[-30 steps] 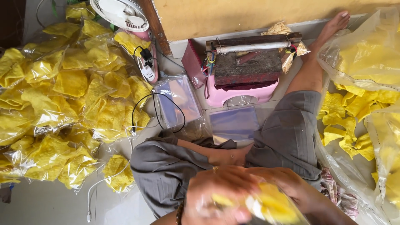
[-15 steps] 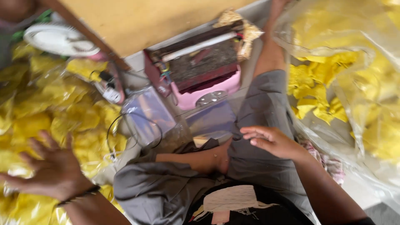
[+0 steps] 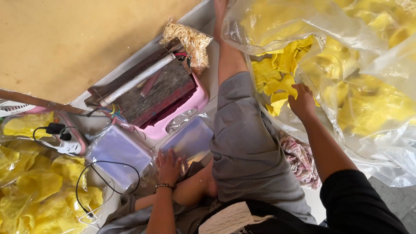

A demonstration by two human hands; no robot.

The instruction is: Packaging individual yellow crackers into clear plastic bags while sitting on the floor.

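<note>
Seated packer: right hand (image 3: 302, 102), fingers curled, gathers yellow crackers (image 3: 277, 78) from the big sack at right; left hand (image 3: 169, 166) lies flat, empty, on stacked clear bags (image 3: 190, 139) near the knee.

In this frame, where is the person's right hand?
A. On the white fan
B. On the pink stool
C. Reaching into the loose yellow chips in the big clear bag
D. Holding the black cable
C: the right hand lies on the loose yellow chips at the mouth of the big clear bag, while the left hand rests on a stack of clear plastic bags.
</note>
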